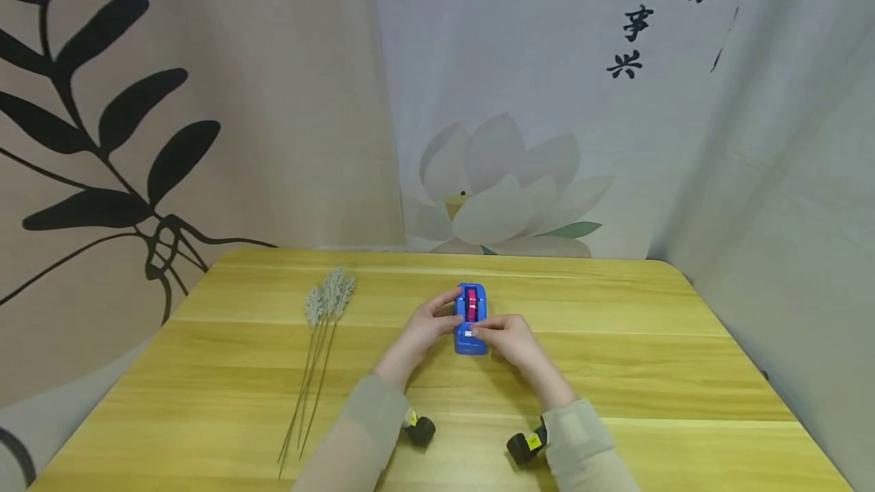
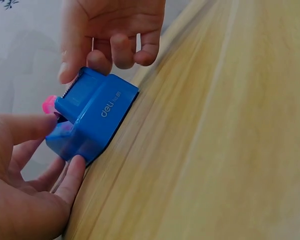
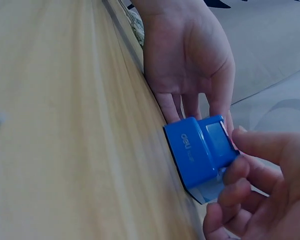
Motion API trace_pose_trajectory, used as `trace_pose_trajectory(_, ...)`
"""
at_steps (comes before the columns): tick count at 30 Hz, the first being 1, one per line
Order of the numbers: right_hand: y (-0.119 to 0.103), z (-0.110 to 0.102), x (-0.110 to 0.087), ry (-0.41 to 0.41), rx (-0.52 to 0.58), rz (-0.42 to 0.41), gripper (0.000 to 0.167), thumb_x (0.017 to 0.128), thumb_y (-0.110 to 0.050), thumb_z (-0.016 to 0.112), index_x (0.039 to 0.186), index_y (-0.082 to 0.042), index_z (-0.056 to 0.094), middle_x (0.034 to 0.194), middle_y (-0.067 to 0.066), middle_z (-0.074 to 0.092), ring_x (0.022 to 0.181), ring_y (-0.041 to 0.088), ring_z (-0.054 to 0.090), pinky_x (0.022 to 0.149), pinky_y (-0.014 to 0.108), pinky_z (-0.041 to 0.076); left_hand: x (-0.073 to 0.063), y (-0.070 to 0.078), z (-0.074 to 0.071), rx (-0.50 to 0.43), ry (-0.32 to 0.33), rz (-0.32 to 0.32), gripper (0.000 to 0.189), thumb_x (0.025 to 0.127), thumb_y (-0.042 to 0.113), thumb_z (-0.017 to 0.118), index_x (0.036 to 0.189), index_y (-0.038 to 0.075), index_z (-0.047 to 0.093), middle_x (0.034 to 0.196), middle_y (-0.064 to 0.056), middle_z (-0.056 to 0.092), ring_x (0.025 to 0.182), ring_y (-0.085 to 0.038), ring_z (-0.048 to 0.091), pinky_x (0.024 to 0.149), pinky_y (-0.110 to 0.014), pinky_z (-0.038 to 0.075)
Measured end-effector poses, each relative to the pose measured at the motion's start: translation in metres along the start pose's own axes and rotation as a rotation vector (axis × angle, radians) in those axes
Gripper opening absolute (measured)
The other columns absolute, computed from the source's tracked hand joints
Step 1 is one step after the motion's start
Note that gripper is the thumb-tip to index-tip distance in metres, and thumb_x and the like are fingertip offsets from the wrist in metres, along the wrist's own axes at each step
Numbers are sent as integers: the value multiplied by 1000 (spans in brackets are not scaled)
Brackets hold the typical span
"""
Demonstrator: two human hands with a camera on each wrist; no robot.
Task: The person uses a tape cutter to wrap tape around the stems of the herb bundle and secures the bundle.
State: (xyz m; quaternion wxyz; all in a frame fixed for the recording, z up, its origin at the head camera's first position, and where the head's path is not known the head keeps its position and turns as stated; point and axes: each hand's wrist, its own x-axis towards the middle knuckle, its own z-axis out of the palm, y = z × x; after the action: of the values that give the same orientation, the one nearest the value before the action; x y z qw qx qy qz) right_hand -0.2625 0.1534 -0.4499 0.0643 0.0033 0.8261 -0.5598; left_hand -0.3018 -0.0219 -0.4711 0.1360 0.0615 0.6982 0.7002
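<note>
While the thumb of the right hand [image 1: 509, 336] met the serrated edge [image 2: 70, 86] of the blue tape dispenser [image 2: 97, 110], the other fingers of that hand curled below it; whether any film lay pinched between them I could not tell. The left hand [image 1: 422, 331] had a surer hold, its thumb on the upper part beside the pink roll [image 1: 472, 304] and its fingers lower, about the body's side. That grip probably served to steady the dispenser, so that the right fingertips could work at the edge without shoving it about. The hands came at it from opposite sides, the left one reaching farther along, which seemed to leave the near end free for the right.

Both wrists sloped inward and forward, the forearms in pale sleeves [image 1: 358, 439] forming a rough V, with a dark device [image 1: 420, 432] below each wrist. The dispenser stood upright on the wooden table [image 1: 649, 355], toward its far side and straight ahead of the person, its long side running away from them. Dried stems [image 1: 333, 296] lay to the left, well apart from the hands, and a printed curtain [image 1: 307, 97] hung behind.
</note>
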Motion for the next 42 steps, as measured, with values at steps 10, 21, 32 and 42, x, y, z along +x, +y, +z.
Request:
trace_pose_trajectory(10,0,7,1,63,67,45,17,88,-13,69,97,1,74,83,4,60,62,14,44,55,25,39,0,0,1,80,12,6,59,89,-3,63,142,22,52,145,-16,44,129,-38,44,104,-56,34)
trace_pose_trajectory(21,5,15,3,128,142,99,20,88,-18,71,92,1,72,87,4,65,69,15,50,60,27,43,1,0,3,100,48,-22,59,89,-2,64,139,28,54,146,-9,45,129,-34,44,104,-55,35)
trace_pose_trajectory(32,3,16,4,135,199,127,26,86,-19,74,97,4,72,93,5,67,73,16,51,61,27,43,2,2,1,88,48,-17,60,88,-3,64,140,26,54,145,-12,45,129,-35,44,105,-56,33)
trace_pose_trajectory(42,5,14,4,120,285,130,28,88,-19,72,100,7,71,85,5,69,67,13,53,61,26,45,3,-1,2,105,44,-12,60,87,-2,66,139,25,54,142,-12,48,126,-34,47,101,-54,38)
